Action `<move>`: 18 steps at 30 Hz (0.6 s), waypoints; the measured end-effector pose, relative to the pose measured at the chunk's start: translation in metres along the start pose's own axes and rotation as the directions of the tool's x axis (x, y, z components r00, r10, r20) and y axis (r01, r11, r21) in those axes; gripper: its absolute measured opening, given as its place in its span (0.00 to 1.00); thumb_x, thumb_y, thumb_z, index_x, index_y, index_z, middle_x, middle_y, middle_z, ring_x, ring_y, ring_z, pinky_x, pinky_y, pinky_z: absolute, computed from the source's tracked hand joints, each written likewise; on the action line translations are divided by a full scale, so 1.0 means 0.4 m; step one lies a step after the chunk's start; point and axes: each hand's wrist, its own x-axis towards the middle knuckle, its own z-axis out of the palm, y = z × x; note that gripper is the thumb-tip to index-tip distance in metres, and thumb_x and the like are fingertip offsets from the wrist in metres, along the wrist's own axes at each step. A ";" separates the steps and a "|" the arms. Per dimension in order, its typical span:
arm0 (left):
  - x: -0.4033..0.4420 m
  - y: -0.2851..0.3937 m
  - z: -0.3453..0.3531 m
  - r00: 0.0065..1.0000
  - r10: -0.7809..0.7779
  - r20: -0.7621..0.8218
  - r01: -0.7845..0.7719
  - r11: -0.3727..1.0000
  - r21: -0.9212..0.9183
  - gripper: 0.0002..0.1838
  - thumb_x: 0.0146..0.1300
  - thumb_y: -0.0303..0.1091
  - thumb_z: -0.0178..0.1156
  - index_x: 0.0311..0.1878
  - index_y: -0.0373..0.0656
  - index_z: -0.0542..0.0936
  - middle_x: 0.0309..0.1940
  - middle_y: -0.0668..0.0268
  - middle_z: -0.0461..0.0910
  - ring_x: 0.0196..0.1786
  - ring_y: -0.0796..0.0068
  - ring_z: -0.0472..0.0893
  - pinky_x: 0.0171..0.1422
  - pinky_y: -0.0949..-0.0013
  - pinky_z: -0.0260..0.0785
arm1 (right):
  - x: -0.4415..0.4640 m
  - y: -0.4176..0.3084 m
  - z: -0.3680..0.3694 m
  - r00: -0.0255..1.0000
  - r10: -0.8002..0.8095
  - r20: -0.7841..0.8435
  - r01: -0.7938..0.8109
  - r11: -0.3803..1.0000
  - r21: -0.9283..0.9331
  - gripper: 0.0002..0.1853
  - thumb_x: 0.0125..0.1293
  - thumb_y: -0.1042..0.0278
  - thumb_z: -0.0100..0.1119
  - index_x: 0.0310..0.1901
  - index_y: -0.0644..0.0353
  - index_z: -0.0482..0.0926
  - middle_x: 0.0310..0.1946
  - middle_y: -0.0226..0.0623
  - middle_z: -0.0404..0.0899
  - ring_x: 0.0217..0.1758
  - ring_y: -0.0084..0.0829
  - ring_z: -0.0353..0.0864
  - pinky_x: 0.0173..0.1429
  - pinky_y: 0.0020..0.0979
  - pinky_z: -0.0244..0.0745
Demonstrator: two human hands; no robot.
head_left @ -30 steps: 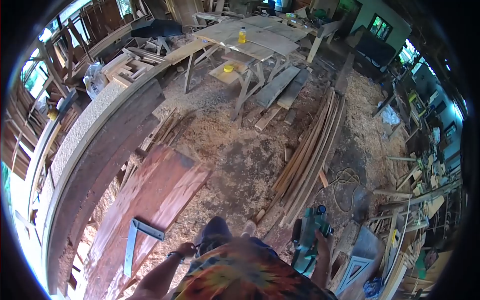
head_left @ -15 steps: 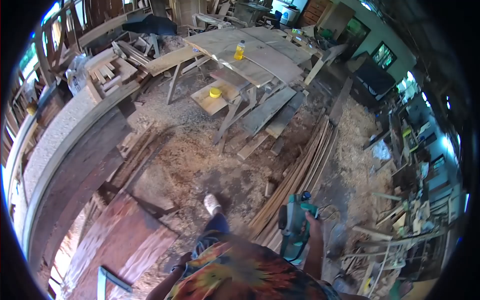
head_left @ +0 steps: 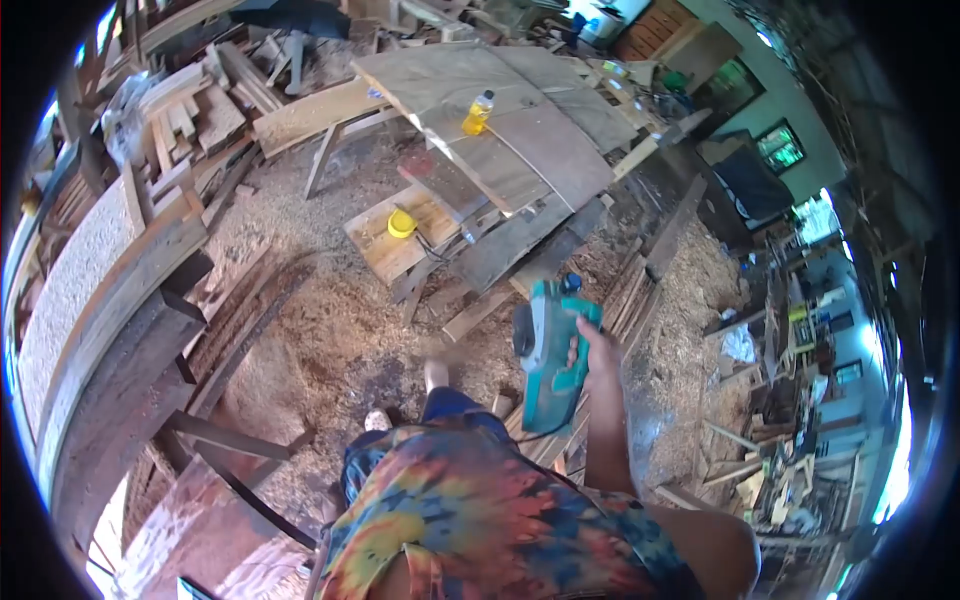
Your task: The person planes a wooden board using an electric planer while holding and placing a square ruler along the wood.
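My right hand (head_left: 598, 352) is closed around the handle of a teal electric planer (head_left: 552, 375), held up in front of me to the right of my body. The planer is tilted, with a dark knob at its upper end and a cord at its lower end. My left hand is out of sight; my shirt and the view's lower edge cover that side. Ahead stands a worktable (head_left: 560, 150) with a bottle of yellow liquid (head_left: 478, 113) on it. On a lower board near its front lies a round yellow-topped thing (head_left: 401, 223).
Long wooden strips (head_left: 632, 310) lie on the floor beyond the planer. Sawdust and shavings (head_left: 330, 320) cover the ground. Stacked timber (head_left: 190, 120) fills the back left, and a long curved-looking bench (head_left: 120, 390) runs along the left. Scrap wood (head_left: 770, 470) lies at right.
I have stepped toward the worktable, which appears nearer. My right hand has raised the planer higher. My left hand, by my side before, has dropped out of view.
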 end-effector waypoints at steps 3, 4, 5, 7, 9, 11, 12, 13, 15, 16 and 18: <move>0.010 0.091 0.010 0.994 -0.073 -0.081 0.068 0.996 -0.058 0.21 0.68 0.53 0.62 0.47 0.45 0.88 0.40 0.46 0.86 0.46 0.44 0.86 0.50 0.47 0.75 | 0.183 -0.078 0.100 0.997 0.004 0.073 -0.006 0.999 0.033 0.13 0.69 0.57 0.69 0.45 0.57 0.81 0.23 0.30 0.75 0.19 0.27 0.75 0.22 0.34 0.70; 0.011 0.127 0.014 0.989 -0.094 -0.111 0.086 0.993 -0.078 0.21 0.68 0.53 0.62 0.47 0.44 0.88 0.39 0.46 0.86 0.45 0.44 0.86 0.50 0.47 0.75 | 0.242 -0.102 0.129 0.996 0.007 0.089 -0.011 0.999 0.052 0.13 0.70 0.57 0.68 0.44 0.57 0.80 0.23 0.30 0.75 0.18 0.27 0.74 0.22 0.34 0.70; 0.014 0.165 0.019 0.983 -0.117 -0.141 0.104 0.990 -0.095 0.21 0.68 0.53 0.62 0.47 0.44 0.88 0.39 0.45 0.86 0.45 0.44 0.86 0.49 0.47 0.75 | 0.298 -0.119 0.160 0.994 -0.017 0.112 0.010 0.998 0.066 0.13 0.70 0.58 0.68 0.43 0.58 0.80 0.23 0.31 0.75 0.18 0.27 0.74 0.22 0.34 0.70; 0.008 0.243 0.028 0.962 -0.184 -0.200 0.157 0.977 -0.144 0.21 0.68 0.53 0.62 0.46 0.44 0.88 0.38 0.45 0.86 0.44 0.44 0.86 0.48 0.47 0.75 | 0.423 -0.163 0.231 0.982 -0.072 0.172 0.058 0.995 0.084 0.13 0.69 0.59 0.69 0.40 0.60 0.79 0.22 0.33 0.75 0.18 0.28 0.75 0.21 0.35 0.69; 0.011 0.328 0.016 0.933 -0.242 -0.267 0.196 0.962 -0.189 0.21 0.69 0.53 0.62 0.46 0.43 0.88 0.37 0.45 0.86 0.44 0.43 0.86 0.47 0.47 0.75 | 0.517 -0.220 0.280 0.974 -0.071 0.215 0.056 0.996 0.075 0.13 0.69 0.60 0.69 0.39 0.60 0.78 0.22 0.33 0.75 0.18 0.28 0.74 0.21 0.34 0.69; 0.006 0.413 -0.007 0.897 -0.294 -0.330 0.224 0.946 -0.235 0.21 0.69 0.53 0.62 0.46 0.43 0.88 0.36 0.44 0.86 0.43 0.43 0.86 0.46 0.46 0.75 | 0.626 -0.265 0.318 0.966 -0.035 0.255 0.021 0.998 0.060 0.13 0.69 0.57 0.69 0.42 0.57 0.79 0.23 0.30 0.74 0.20 0.26 0.74 0.23 0.33 0.70; 0.005 0.457 -0.017 0.880 -0.317 -0.354 0.235 0.938 -0.256 0.21 0.69 0.53 0.62 0.45 0.42 0.88 0.36 0.44 0.86 0.43 0.43 0.86 0.46 0.46 0.75 | 0.671 -0.295 0.341 0.964 -0.031 0.264 0.010 0.997 0.082 0.13 0.69 0.57 0.69 0.42 0.57 0.79 0.23 0.30 0.74 0.20 0.26 0.74 0.23 0.32 0.71; 0.001 0.506 -0.033 0.864 -0.336 -0.374 0.242 0.930 -0.276 0.21 0.70 0.53 0.62 0.45 0.42 0.88 0.36 0.44 0.86 0.42 0.43 0.86 0.45 0.46 0.74 | 0.707 -0.320 0.366 0.962 -0.024 0.273 -0.003 0.995 0.098 0.14 0.69 0.57 0.69 0.43 0.58 0.78 0.23 0.30 0.74 0.20 0.26 0.74 0.23 0.32 0.71; 0.001 0.578 -0.056 0.846 -0.378 -0.376 0.257 0.907 -0.333 0.22 0.70 0.53 0.62 0.43 0.40 0.87 0.35 0.44 0.85 0.43 0.43 0.86 0.46 0.46 0.74 | 0.812 -0.337 0.414 0.959 -0.046 0.279 0.023 0.996 0.084 0.14 0.69 0.58 0.69 0.43 0.58 0.79 0.26 0.30 0.75 0.21 0.24 0.74 0.25 0.31 0.71; 0.010 0.623 -0.073 0.835 -0.334 -0.438 0.209 0.928 -0.309 0.20 0.69 0.51 0.63 0.41 0.41 0.88 0.34 0.46 0.86 0.41 0.46 0.86 0.44 0.49 0.74 | 0.865 -0.327 0.426 0.967 -0.040 0.253 0.015 0.995 0.098 0.14 0.68 0.58 0.69 0.45 0.57 0.79 0.28 0.31 0.77 0.25 0.26 0.77 0.29 0.33 0.74; 0.057 0.565 0.028 0.781 -0.148 -0.607 0.050 0.983 -0.176 0.19 0.68 0.50 0.65 0.40 0.41 0.88 0.33 0.48 0.86 0.39 0.49 0.86 0.43 0.50 0.76 | 0.947 -0.351 0.489 0.899 -0.065 0.432 -0.058 0.962 0.266 0.14 0.67 0.60 0.70 0.48 0.57 0.81 0.39 0.36 0.82 0.41 0.35 0.84 0.49 0.41 0.81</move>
